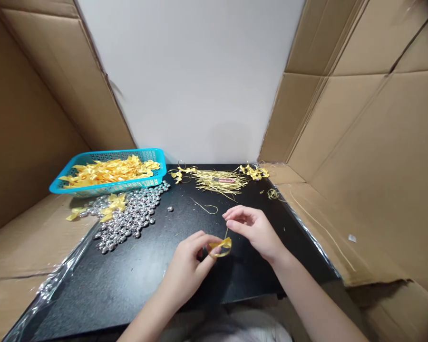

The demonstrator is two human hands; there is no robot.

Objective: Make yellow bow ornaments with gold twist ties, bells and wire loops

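Farthest left, well beyond the left hand, a blue basket [148, 154] holds a heap of yellow ribbons [110, 170]. Just nearer than that, silver beads [142, 209] spread over the black table [128, 289], ahead and to the left of the left hand, with a few loose ribbons [114, 203] lying on top of them. A single bead [170, 209] sits apart, to the right of the spread and beyond the left hand. Farther out beyond it, near the wall, lies a small group of tied bows [178, 175] with thin loops.

The left hand [192, 259] is bent inward above the near part of the table, its thumb and fingers pinched together on a yellow bow [226, 242]. Part of a gold cord [226, 233] runs up from the bow toward the right hand, and a thin loop curves below the bow. Beyond both hands lies a loose string [210, 209], and farther out a pile of cut strings [210, 183] with a pink cutter [225, 180] on top.

The right hand [255, 230] is higher and slightly farther forward, thumb and fingertips nearly together around the cord's upper end. Beyond it are more bows [255, 172]; a string coil [273, 194] lies ahead and rightward.
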